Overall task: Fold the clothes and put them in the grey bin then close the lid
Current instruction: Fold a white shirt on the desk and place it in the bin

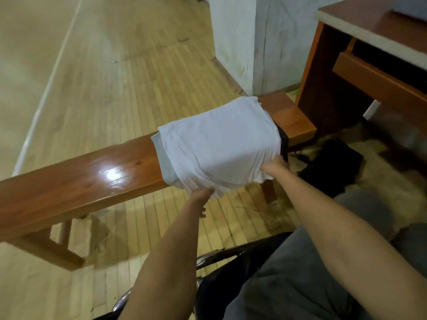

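A folded white garment (219, 144) lies on top of a small stack across the wooden bench (80, 181). A grey garment (165, 167) shows under its left edge and a dark garment (283, 137) under its right edge. My left hand (202, 196) grips the near left corner of the stack, with its fingers tucked beneath the cloth. At the near right corner my right hand (275, 166) holds the stack, its fingers also hidden under the fabric. No grey bin is in view.
A dark bundle of cloth (332, 167) lies on the floor right of the bench. A wooden desk (360, 72) stands at the far right, beside a white pillar (254, 42). My grey-trousered legs and a black chair (231, 257) fill the lower right. Wooden floor spreads to the left.
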A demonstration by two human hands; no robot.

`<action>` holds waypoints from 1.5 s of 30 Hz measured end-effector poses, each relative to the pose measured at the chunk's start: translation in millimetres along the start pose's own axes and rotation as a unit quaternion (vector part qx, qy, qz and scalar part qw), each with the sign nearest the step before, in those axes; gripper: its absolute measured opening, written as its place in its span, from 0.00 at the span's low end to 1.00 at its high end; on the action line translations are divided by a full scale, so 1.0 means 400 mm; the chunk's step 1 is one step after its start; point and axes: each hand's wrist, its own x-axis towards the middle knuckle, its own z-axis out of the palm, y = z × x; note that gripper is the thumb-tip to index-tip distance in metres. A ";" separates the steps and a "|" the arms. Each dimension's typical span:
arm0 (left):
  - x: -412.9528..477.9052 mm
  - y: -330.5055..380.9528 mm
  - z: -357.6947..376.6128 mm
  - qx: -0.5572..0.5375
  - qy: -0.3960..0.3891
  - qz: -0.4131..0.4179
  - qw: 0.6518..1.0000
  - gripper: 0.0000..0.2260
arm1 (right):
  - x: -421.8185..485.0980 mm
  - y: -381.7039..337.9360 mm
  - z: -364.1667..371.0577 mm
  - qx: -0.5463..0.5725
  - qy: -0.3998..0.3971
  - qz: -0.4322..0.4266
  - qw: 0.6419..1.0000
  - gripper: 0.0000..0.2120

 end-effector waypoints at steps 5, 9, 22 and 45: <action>0.063 -0.021 0.017 -0.091 0.037 0.061 0.993 0.37 | 0.016 0.031 0.026 0.083 0.021 0.019 0.996 0.23; 0.052 0.002 0.047 -0.001 -0.075 0.040 0.996 0.44 | 0.038 0.042 0.031 0.132 0.022 0.037 0.990 0.20; 0.064 -0.002 0.068 -0.180 0.109 0.040 0.977 0.17 | -0.028 0.052 0.080 0.110 -0.144 0.104 0.978 0.37; -0.042 0.084 -0.016 -0.144 -0.262 0.124 0.946 0.28 | -0.153 0.039 0.112 0.707 -0.111 0.159 0.680 0.26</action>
